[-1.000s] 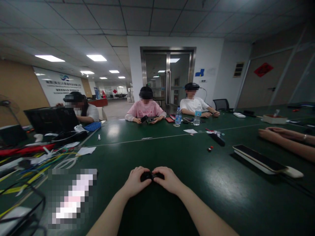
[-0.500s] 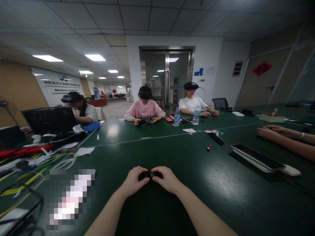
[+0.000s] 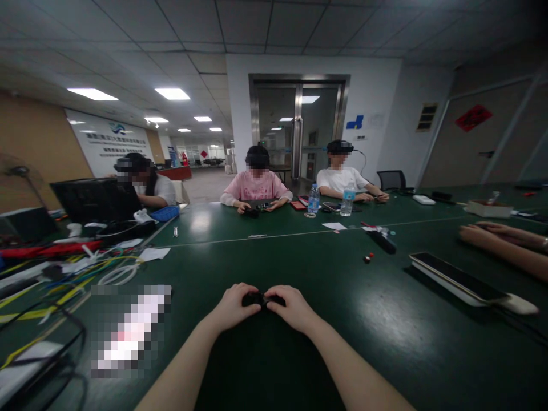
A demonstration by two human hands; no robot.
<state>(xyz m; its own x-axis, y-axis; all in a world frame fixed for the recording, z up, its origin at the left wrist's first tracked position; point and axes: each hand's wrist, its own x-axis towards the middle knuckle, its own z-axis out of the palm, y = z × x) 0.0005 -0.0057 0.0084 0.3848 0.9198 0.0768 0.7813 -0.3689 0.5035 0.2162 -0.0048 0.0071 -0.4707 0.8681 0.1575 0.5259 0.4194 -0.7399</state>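
My left hand [image 3: 233,308] and my right hand [image 3: 294,308] meet over the middle of the dark green table [image 3: 334,342]. Between them is a small black object [image 3: 256,298], gripped from both sides by thumbs and curled fingers. Its kind is hard to make out, since the fingers cover much of it. Whether it is one piece or two touching parts does not show. Left of my hands lies a flat, blurred-out bright thing [image 3: 136,328].
Tangled cables [image 3: 64,297] and a monitor [image 3: 94,202] crowd the left side. A phone on a white box [image 3: 460,279] lies to the right, near another person's hands [image 3: 483,234]. Water bottles [image 3: 347,202] stand farther back, where co-workers in headsets sit.
The view has shifted slightly, so the room and table things appear a little further right. Both my hands keep their grip on the black object, nearly in the same place.
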